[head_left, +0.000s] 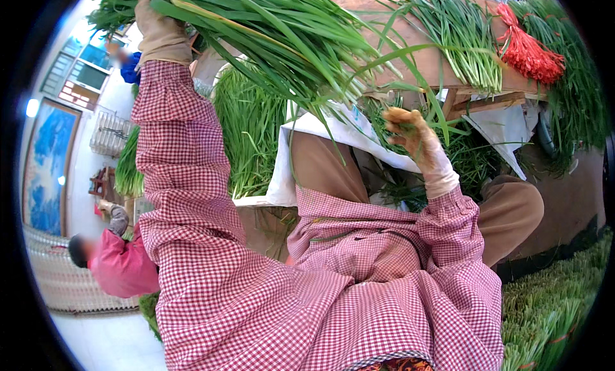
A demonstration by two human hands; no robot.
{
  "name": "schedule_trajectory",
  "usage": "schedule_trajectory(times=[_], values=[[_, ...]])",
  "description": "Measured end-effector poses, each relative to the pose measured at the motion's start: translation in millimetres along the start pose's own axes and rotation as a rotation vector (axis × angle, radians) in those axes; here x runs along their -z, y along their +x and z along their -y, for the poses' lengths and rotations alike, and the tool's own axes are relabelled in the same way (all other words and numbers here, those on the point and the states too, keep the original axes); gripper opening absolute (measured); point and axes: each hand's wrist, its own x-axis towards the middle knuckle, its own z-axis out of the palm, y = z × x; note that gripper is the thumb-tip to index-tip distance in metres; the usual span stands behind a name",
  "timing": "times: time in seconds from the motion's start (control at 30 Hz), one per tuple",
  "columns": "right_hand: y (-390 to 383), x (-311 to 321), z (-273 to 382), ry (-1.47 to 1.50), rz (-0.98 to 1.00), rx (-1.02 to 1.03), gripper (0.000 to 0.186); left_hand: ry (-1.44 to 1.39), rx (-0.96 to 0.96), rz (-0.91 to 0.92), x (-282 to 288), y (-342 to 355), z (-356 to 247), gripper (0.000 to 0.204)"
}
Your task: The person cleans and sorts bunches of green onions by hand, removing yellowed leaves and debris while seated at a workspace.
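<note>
My left hand [159,36], in a pale glove, is raised at the upper left and closed around a large bunch of chives [282,41]. The long green leaves hang across to the right, their pale cut ends toward the middle. Some loose leaves droop below the bunch. My right hand [418,140], also gloved, is lifted beside those ends, apart from them. Its fingers are bent and slightly apart, with nothing seen between them. A white cloth [282,169] lies over my lap below.
On the wooden bench [419,57] lie more chives [458,41] and a bundle of red ties [530,54]. Tall greens [246,134] stand left of my knee; bundled greens [551,307] cover the lower right. A person in pink [125,268] works at the left.
</note>
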Motion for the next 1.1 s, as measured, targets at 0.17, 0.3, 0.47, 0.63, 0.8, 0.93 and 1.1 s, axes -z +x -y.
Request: schedule_trajectory(times=[0.17, 0.3, 0.47, 0.63, 0.8, 0.93, 1.1], values=[[47, -35, 7, -0.201, 0.139, 0.070, 0.040, -0.009, 0.003, 0.032, -23, -1, 11, 0.031], [51, -70, 23, -0.027, 0.114, 0.065, 0.036, 0.057, -0.075, 0.073, -31, -26, 1, 0.030], [58, -70, 22, 0.195, 0.220, 0.103, 0.034, 0.172, -0.182, 0.153, -34, -38, -8, 0.031], [56, -64, 31, 0.273, 0.147, 0.049, 0.036, 0.142, -0.222, 0.310, 18, 9, 3, 0.032], [36, -77, 36, 0.346, 0.188, 0.054, 0.037, 0.341, -0.362, 0.324, -13, -33, -1, 0.034], [21, -87, 33, 0.539, 0.238, 0.090, 0.021, 0.086, -0.101, 0.236, -10, -28, 1, 0.034], [20, -43, 14, 0.271, 0.255, 0.055, 0.050, -0.069, 0.039, 0.246, -28, -16, 16, 0.034]])
